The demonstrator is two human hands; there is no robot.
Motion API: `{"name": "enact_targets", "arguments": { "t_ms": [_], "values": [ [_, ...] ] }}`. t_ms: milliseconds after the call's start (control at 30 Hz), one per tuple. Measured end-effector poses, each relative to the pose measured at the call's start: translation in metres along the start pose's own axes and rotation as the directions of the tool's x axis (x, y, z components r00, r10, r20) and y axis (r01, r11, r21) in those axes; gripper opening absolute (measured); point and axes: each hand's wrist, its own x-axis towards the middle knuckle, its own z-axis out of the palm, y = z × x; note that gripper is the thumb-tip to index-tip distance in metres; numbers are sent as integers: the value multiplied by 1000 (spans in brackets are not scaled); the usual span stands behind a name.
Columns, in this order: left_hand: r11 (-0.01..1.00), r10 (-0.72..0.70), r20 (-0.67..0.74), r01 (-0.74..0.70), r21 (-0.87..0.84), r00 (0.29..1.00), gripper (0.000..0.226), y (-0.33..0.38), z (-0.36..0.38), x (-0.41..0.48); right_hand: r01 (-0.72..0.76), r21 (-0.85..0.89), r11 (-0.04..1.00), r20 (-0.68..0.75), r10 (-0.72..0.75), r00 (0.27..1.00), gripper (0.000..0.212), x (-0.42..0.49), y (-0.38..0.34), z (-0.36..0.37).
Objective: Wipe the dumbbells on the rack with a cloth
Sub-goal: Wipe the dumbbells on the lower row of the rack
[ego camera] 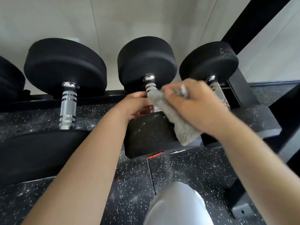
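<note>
Three black dumbbells with knurled chrome handles lie on a black rack [240, 88]. My right hand [193, 104] grips a grey cloth [181, 127], which is wrapped against the handle of the middle dumbbell [146, 62] and hangs over its near head. My left hand [136, 106] curls round the same handle from the left side, just beside the cloth. The left dumbbell [65, 67] and the right dumbbell [209, 60] stand untouched on either side. White specks of dust show on the right dumbbell's far head.
Black speckled rubber floor [186, 169] lies below the rack. A pale wall stands behind. A black diagonal frame bar [253, 20] rises at the upper right. My knee in light grey fabric [177, 205] shows at the bottom. Another dumbbell head [9, 78] sits at the far left.
</note>
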Motion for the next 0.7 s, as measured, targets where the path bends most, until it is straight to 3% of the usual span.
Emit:
{"name": "enact_targets", "arguments": {
  "t_ms": [100, 167, 267, 467, 633, 700],
  "values": [
    [995, -21, -14, 22, 97, 1000, 39, 0, 0, 4, 35, -295, 955, -197, -97, 976, 49, -22, -1, 29],
    [991, -11, -13, 12, 134, 1000, 39, 0, -1, 6, 10, -240, 971, -301, -84, 950, 57, -33, 3, 37],
    [996, 4, 51, -9, 90, 999, 40, -2, -1, 8, 40, -135, 990, -402, -91, 911, 51, -59, 11, 47],
    [1000, 2, 90, -4, 23, 996, 36, -1, 2, 7, 30, 112, 993, -314, 7, 949, 33, -20, 11, 32],
    [996, 9, 147, -22, 87, 989, 34, 0, 0, 2, 139, 4, 990, -519, -117, 847, 29, -54, 12, 51],
    [996, 16, 153, -29, 81, 988, 35, 0, -1, 2, 167, -11, 986, -527, -148, 837, 28, -54, 15, 53]
  ]
}}
